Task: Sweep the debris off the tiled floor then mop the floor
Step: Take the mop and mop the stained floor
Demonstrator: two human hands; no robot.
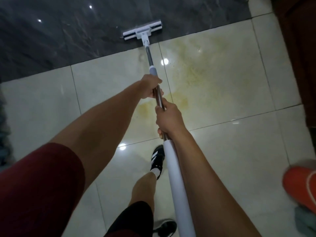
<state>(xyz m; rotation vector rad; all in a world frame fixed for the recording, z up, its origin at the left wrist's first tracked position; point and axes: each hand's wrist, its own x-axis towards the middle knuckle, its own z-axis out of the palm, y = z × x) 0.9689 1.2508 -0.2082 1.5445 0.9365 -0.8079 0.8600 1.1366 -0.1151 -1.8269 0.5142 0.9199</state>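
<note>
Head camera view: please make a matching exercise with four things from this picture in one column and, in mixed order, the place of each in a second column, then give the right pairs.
Things:
1. mop head
2. left hand
3. right hand
4. yellowish stain

Places:
A. on the pale tiles, right of the mop pole
B. on the dark tiles
C. gripping the pole lower, just above the white sleeve
D. gripping the pole higher, just below the grey collar

Pairs: 1-B, 2-D, 3-C, 4-A

An orange container (301,187) sits blurred at four o'clock, a dark wooden surface (299,57) rising at two o'clock.
</note>
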